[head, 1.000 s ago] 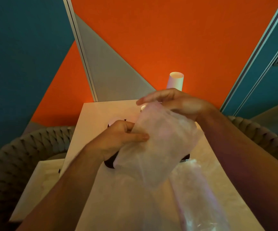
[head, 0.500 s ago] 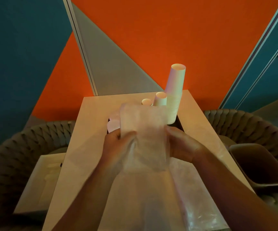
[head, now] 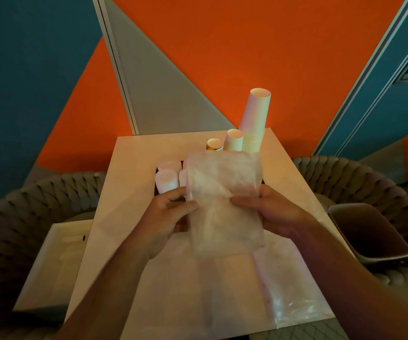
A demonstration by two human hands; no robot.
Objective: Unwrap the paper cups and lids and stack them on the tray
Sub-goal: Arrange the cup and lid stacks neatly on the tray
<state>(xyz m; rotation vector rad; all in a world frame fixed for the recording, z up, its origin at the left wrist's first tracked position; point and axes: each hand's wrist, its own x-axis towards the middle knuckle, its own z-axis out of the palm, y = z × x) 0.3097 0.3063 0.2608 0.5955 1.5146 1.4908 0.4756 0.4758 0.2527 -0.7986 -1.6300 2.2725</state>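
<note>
Left hand point(head: 167, 217) and right hand point(head: 271, 212) are pinching the plastic wrapper point(head: 223, 204) at 9 and 3 o'clock, thumbs pressing its front

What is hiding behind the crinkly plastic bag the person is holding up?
Behind the plastic bag, held by the left hand and right hand, stand cup stacks and white lids. The bag covers their lower parts and most of the tray.
</note>
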